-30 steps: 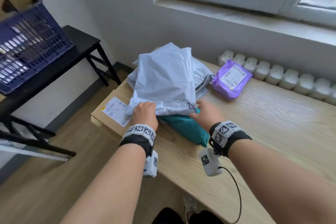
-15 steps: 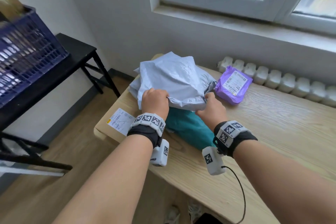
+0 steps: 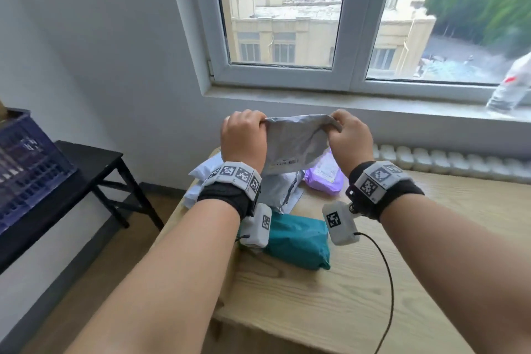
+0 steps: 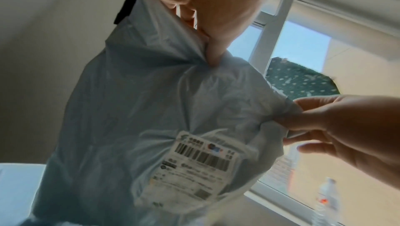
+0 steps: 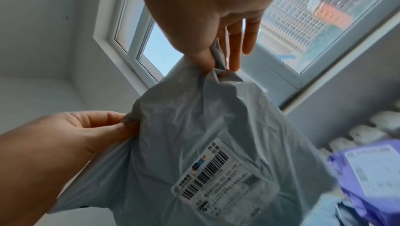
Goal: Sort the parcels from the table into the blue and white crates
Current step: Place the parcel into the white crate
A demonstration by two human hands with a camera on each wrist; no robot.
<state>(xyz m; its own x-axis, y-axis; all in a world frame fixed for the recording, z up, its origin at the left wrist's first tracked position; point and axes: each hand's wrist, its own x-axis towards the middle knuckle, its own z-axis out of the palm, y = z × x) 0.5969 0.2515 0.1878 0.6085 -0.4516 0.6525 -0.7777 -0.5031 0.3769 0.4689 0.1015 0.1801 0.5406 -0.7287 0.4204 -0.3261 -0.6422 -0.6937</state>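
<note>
The table [image 3: 359, 290] under my arms carries a teal parcel [image 3: 298, 241], a purple parcel [image 3: 324, 178] and white parcels [image 3: 201, 181]; the blue crate [image 3: 26, 169] sits far left. The grey mailer [image 3: 293, 144] hangs in the air above the table. My left hand [image 3: 244, 138] and right hand [image 3: 349, 141] each pinch a top corner between thumb and fingers. The film is slick and bunched: I judge a corner could slide free on the swing, dropping it onto the pile.
</note>
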